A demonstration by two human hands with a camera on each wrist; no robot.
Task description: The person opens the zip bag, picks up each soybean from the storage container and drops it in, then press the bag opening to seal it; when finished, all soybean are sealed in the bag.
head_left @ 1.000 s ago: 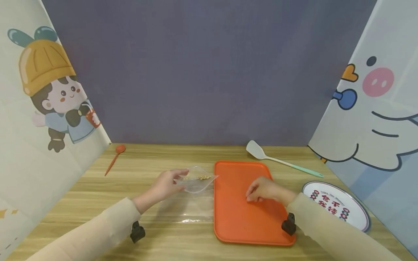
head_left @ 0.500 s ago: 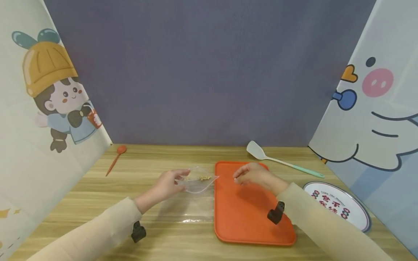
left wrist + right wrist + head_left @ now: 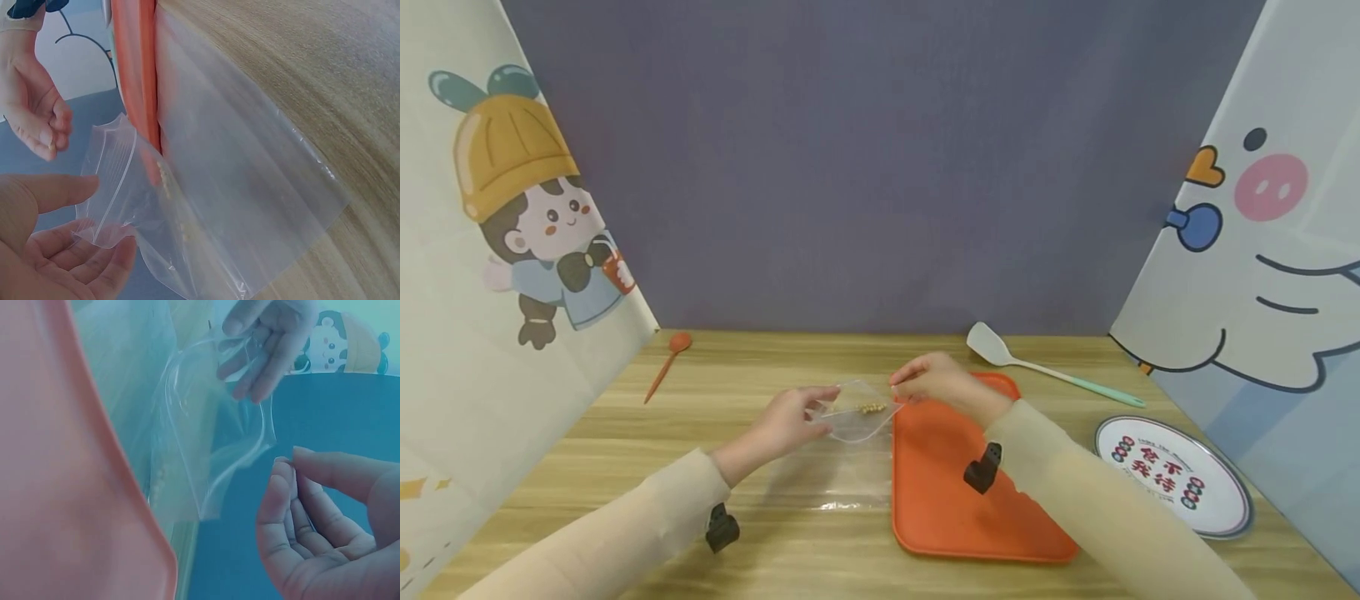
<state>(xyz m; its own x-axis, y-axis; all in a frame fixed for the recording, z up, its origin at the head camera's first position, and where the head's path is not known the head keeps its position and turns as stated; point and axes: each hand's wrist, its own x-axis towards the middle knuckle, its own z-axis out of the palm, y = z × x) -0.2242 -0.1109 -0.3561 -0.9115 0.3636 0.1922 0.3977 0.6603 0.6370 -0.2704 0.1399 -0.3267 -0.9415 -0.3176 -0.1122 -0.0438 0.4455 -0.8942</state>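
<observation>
My left hand [image 3: 792, 423] holds a clear zip bag [image 3: 856, 427] by the left side of its mouth, thumb and fingers spread apart at the rim. The mouth gapes, and the bag's lower part lies on the table. Small round yellow beans [image 3: 872, 408] show inside. Just right of the mouth, above the orange tray's [image 3: 985, 533] far left corner, is my right hand [image 3: 942, 387]. Its thumb and forefinger pinch a tiny pale-yellow bean [image 3: 51, 147], barely visible at the fingertips in the left wrist view. The right fingertips are apart from the bag in the right wrist view.
A white spatula [image 3: 992, 346] with a mint handle lies behind the tray. The oval plate [image 3: 1217, 500] with red lettering sits at the right. A small orange-red spoon [image 3: 679, 342] rests at the far left. Printed side panels and a grey back panel enclose the table.
My right hand has risen from over the tray's middle and moved left to the bag's mouth. My left hand and the bag have stayed nearly still.
</observation>
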